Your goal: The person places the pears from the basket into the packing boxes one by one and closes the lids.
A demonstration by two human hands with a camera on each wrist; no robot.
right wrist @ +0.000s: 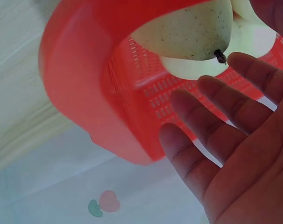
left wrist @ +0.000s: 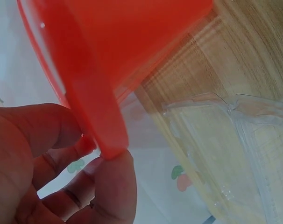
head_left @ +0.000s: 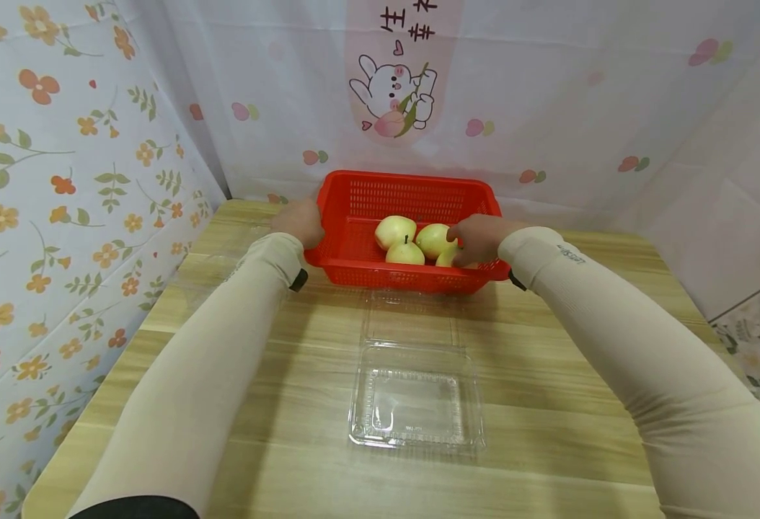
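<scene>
Gripping the basket (head_left: 380,277) with our left hand (head_left: 298,222) at nine o'clock, we extend our right hand (head_left: 482,238), loose-fingered, at three beside pears (head_left: 433,241)

1. Head view: from above, facing forward and down across the tabletop (head_left: 549,404).
2. Left wrist view: close, tilted, facing the left hand (head_left: 298,223) and red basket (left wrist: 127,42).
3. Right wrist view: equally close, facing the right hand (right wrist: 253,156).
4. All share the basket; head and right wrist also share yellow fruit (head_left: 395,233).
</scene>
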